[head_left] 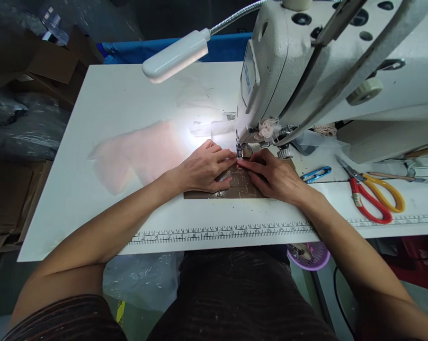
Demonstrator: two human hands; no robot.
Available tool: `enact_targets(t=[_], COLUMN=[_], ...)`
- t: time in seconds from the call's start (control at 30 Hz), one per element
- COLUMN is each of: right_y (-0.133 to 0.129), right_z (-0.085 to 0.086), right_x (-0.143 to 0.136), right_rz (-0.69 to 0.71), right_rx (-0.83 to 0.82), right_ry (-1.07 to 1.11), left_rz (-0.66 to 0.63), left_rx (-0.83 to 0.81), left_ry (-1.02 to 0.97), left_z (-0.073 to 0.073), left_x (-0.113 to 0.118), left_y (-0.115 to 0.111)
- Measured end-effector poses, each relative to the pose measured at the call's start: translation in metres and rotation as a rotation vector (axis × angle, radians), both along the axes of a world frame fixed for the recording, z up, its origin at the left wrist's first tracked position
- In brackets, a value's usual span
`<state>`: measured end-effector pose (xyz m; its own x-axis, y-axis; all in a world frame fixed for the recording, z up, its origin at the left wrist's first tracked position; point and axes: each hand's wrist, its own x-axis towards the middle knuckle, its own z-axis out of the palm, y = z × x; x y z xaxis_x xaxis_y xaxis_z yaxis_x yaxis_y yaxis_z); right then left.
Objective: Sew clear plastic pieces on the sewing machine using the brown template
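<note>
My left hand lies with fingers stretched toward the metal presser foot of a sewing machine, thumb spread apart over a brown plate. From the other side, my right hand reaches in, its fingers extended and their tips just in front of the foot. A small reddish bit shows under the right fingertips, too small to name. Both hands rest on or just over the plate. Whatever lies right under the foot is mostly hidden by the fingers.
The white sewing machine overhangs from the right; a lit lamp hangs to its left. Sheer pink fabric lies left on the white table. Blue thread snips and red-and-yellow-handled scissors lie right. A purple basket sits below.
</note>
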<state>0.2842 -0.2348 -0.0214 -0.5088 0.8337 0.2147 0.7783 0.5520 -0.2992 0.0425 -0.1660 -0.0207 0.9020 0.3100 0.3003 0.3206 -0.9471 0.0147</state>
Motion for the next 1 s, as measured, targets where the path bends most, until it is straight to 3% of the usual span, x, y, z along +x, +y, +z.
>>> enact_targets(t=[0.27,0.47,0.83,1.0], right_y=[0.004,0.009,0.013,0.02], right_z=[0.013,0.011,0.021,0.007], right_x=[0.013,0.019,0.019,0.018], right_rz=[-0.079,-0.158,-0.159,-0.32], right_rx=[-0.189,-0.289,-0.324,-0.289], right_ry=[0.282,0.348,0.357,0.437], left_rz=[0.015,0.018,0.048,0.051], left_rx=[-0.023,-0.007,-0.014,-0.004], left_ry=[0.029,0.033,0.05,0.047], left_z=[0.002,0.001,0.001,0.0], left_x=[0.0,0.0,0.0,0.0], left_y=[0.005,0.009,0.012,0.012])
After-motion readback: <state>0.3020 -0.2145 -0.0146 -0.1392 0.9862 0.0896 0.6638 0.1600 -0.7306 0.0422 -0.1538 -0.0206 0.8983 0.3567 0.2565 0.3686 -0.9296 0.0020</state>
